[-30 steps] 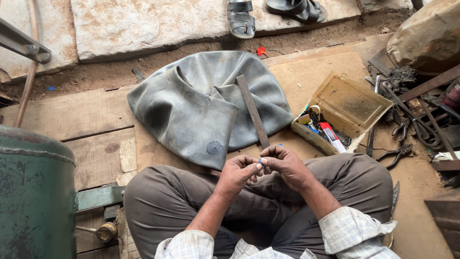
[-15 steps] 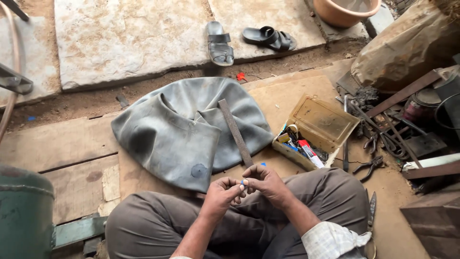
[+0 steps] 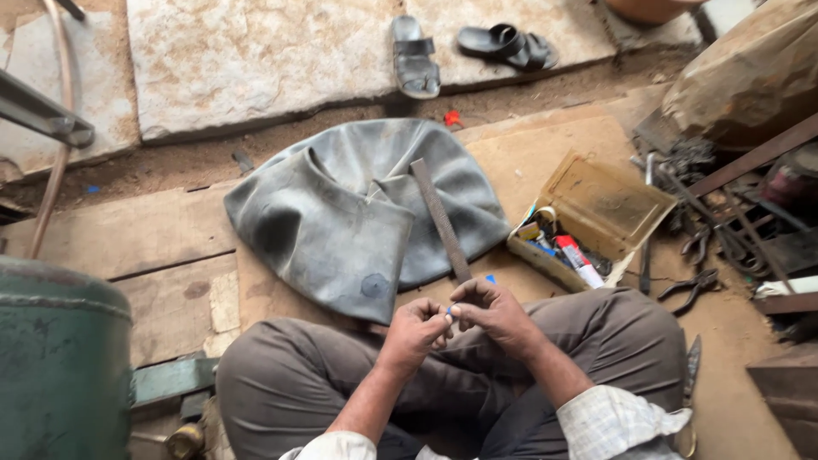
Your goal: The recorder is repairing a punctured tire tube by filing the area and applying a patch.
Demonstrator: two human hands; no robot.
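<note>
Head view only. Person sits cross-legged on the wooden floor (image 3: 136,230), both hands meeting at lap centre, just above the knees.

Left hand (image 3: 415,334): fingers curled in, thumb + index pressed together on a small blue piece (image 3: 449,310). Right hand (image 3: 494,313): fingers bent, tips closed on the same piece from 3 o'clock. Both pinch it, prob. so one hand steadies while the other works it; too small to tell what it is. Wrists bent inward, forearms converging from 6 o'clock, elbows out of frame. Held close to the body and under the eyes, likely for fine work.

Rubber inner tube (image 3: 358,213) lies flat and folded at 12 o'clock of the hands, round patch spot (image 3: 373,285) facing up near its front edge, within easy reach. Flat metal file (image 3: 440,220) rests across the tube, lower end near the right hand.

Open yellow box (image 3: 609,204) w/ tubes and small bits at 2 o'clock, lid tipped back. Pliers (image 3: 694,285) and other tools at 3 o'clock. Green drum (image 3: 55,366) at 9 o'clock. Sandals (image 3: 460,51) on the stone slab at 12 o'clock, well apart.
</note>
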